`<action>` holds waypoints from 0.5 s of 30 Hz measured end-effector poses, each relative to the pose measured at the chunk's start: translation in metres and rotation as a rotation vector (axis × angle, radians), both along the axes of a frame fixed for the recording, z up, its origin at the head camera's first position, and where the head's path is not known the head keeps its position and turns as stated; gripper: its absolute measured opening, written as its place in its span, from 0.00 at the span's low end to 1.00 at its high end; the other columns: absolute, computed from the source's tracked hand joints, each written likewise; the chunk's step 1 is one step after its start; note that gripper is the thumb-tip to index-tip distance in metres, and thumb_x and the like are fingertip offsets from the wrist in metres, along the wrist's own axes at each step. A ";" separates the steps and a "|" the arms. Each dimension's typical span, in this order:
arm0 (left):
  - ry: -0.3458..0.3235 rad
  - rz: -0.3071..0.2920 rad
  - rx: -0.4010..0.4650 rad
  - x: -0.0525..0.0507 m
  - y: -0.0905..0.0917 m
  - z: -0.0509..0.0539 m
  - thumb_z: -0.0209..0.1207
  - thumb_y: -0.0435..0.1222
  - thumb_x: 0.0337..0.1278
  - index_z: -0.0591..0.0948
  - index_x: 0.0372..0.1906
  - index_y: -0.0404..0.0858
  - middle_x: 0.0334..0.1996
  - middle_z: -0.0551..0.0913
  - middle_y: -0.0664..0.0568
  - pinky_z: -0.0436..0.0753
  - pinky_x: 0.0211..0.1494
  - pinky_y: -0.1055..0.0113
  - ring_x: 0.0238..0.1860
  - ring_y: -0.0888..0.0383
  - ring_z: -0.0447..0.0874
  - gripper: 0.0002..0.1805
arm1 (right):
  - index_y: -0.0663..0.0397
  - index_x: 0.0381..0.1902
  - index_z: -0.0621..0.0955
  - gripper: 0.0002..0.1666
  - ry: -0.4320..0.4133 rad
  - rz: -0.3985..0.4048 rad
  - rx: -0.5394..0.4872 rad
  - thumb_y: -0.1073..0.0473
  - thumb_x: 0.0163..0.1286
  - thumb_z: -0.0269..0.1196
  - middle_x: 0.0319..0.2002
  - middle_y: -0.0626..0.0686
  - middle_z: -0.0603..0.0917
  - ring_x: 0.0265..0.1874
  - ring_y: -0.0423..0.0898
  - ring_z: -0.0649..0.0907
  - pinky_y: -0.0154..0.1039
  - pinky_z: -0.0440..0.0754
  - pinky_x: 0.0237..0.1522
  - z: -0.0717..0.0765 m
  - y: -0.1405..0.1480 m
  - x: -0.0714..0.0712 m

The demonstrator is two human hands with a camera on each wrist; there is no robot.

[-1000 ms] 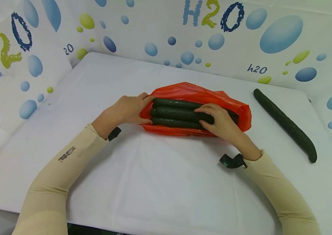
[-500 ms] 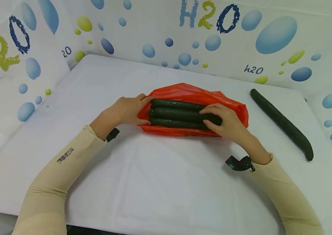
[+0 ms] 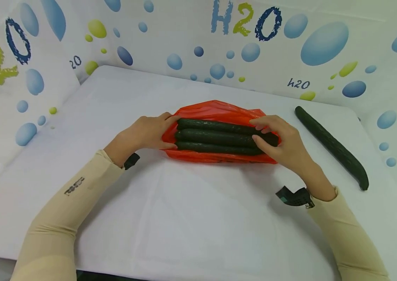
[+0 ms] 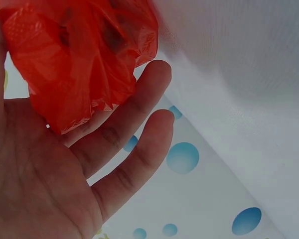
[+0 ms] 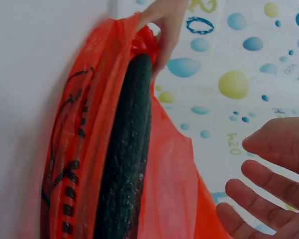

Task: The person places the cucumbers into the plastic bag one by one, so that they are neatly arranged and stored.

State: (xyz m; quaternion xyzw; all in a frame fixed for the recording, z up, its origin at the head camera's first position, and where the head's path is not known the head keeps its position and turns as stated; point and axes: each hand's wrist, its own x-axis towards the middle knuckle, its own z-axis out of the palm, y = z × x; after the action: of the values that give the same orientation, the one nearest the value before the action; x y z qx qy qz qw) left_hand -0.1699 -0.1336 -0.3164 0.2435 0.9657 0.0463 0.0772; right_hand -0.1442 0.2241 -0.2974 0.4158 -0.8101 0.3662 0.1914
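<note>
A red plastic bag (image 3: 212,109) lies on its side with several dark green cucumbers (image 3: 216,137) side by side in its opening. My left hand (image 3: 147,132) holds the bag's left end, thumb at the near rim and fingers at the far one. In the left wrist view, crumpled red plastic (image 4: 79,59) sits by the palm while the other fingers stretch out. Over the bag's right end is my right hand (image 3: 286,142), thumb and fingers spread and loosely bent. The right wrist view has these fingers (image 5: 269,184) apart from the nearest cucumber (image 5: 122,159).
One loose cucumber (image 3: 330,146) lies slantwise on the white-covered table (image 3: 198,218), right of the bag. Printed white sheets (image 3: 181,39) with coloured drops stand behind and to the left. A black wrist device (image 3: 295,196) hangs at the right wrist.
My right hand has lifted and slid right along the cucumbers toward the bag's right end, uncovering more of them. My left hand stays at the bag's left end.
</note>
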 end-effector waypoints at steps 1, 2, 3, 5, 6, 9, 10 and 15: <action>0.001 0.001 0.001 0.000 0.000 0.000 0.66 0.54 0.52 0.59 0.73 0.37 0.64 0.68 0.40 0.84 0.48 0.50 0.45 0.47 0.83 0.48 | 0.66 0.52 0.80 0.24 0.010 -0.008 -0.012 0.77 0.55 0.67 0.47 0.59 0.83 0.43 0.49 0.79 0.28 0.76 0.49 0.002 0.001 0.000; 0.001 0.000 0.004 0.000 -0.001 -0.001 0.67 0.53 0.52 0.59 0.73 0.37 0.64 0.68 0.39 0.84 0.47 0.49 0.45 0.47 0.83 0.48 | 0.66 0.51 0.81 0.24 0.017 -0.024 -0.027 0.77 0.55 0.67 0.47 0.59 0.83 0.43 0.47 0.79 0.27 0.77 0.48 0.003 0.003 -0.001; 0.001 0.000 0.005 0.000 -0.001 -0.001 0.66 0.53 0.53 0.59 0.73 0.37 0.64 0.68 0.39 0.84 0.47 0.49 0.46 0.47 0.83 0.48 | 0.65 0.51 0.81 0.24 0.021 -0.045 -0.040 0.78 0.55 0.66 0.47 0.58 0.83 0.43 0.45 0.79 0.26 0.77 0.48 0.004 0.004 -0.001; 0.004 -0.002 0.005 -0.001 -0.001 -0.002 0.66 0.53 0.53 0.59 0.73 0.37 0.63 0.69 0.40 0.84 0.47 0.49 0.46 0.47 0.83 0.48 | 0.66 0.50 0.82 0.23 0.025 -0.083 -0.073 0.78 0.55 0.65 0.46 0.59 0.83 0.45 0.42 0.79 0.25 0.77 0.49 0.006 0.009 -0.002; 0.003 -0.002 0.005 -0.001 -0.001 -0.002 0.66 0.53 0.53 0.59 0.73 0.37 0.63 0.69 0.39 0.84 0.47 0.49 0.46 0.47 0.83 0.48 | 0.66 0.49 0.82 0.22 0.030 -0.098 -0.097 0.79 0.55 0.65 0.46 0.60 0.83 0.46 0.41 0.79 0.25 0.77 0.49 0.006 0.012 -0.003; 0.005 -0.006 0.003 -0.002 -0.001 -0.003 0.66 0.53 0.53 0.60 0.73 0.37 0.63 0.69 0.39 0.84 0.47 0.49 0.45 0.47 0.84 0.48 | 0.69 0.46 0.82 0.19 0.063 -0.122 -0.192 0.79 0.55 0.63 0.44 0.63 0.83 0.47 0.39 0.79 0.26 0.78 0.49 0.003 0.021 -0.007; 0.006 -0.006 0.003 -0.002 -0.001 -0.003 0.66 0.53 0.53 0.60 0.73 0.37 0.63 0.69 0.39 0.84 0.47 0.49 0.44 0.47 0.84 0.48 | 0.71 0.45 0.82 0.17 0.069 -0.117 -0.228 0.79 0.55 0.62 0.43 0.64 0.82 0.47 0.39 0.79 0.27 0.78 0.49 0.001 0.024 -0.009; 0.011 -0.007 0.000 -0.002 -0.001 -0.005 0.66 0.53 0.53 0.60 0.73 0.37 0.63 0.68 0.39 0.84 0.46 0.50 0.43 0.47 0.84 0.47 | 0.78 0.42 0.80 0.13 0.047 -0.134 -0.369 0.80 0.57 0.58 0.43 0.57 0.83 0.46 0.41 0.81 0.28 0.79 0.50 -0.004 0.038 -0.018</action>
State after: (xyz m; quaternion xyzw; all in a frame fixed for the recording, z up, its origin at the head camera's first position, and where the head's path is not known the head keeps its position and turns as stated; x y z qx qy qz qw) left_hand -0.1720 -0.1350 -0.3210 0.2472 0.9652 0.0446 0.0720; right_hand -0.1623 0.2622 -0.3017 0.3273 -0.7503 0.4851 0.3074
